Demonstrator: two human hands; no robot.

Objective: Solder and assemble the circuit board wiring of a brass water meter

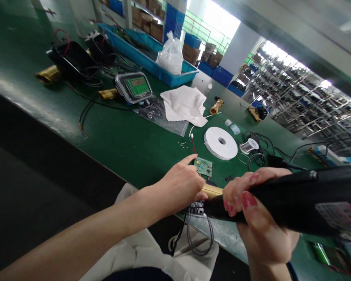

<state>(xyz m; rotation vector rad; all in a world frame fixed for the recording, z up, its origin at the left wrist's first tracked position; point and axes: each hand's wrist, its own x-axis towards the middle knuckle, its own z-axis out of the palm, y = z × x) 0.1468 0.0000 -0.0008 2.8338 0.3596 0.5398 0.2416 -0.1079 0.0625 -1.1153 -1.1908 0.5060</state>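
Observation:
My left hand [183,181] is at the bench's front edge, its index finger on the corner of a green circuit board [204,167] and its other fingers curled against the assembly below. A red wire [193,144] with a white plug runs up from that corner. My right hand [260,214] is wrapped round a black electric screwdriver [304,195], whose narrow nose points left below my left hand. Its tip is hidden. Between the hands shows a brass pipe fitting [213,190]. Grey cable [200,251] loops down over my lap.
A white tape reel [220,143], a solder spool [249,145] and a white cloth [184,104] lie beyond the board. Farther back are a meter with a display [134,88], a blue tray [175,80] with a plastic bag [171,54], and black housings [71,62] at left.

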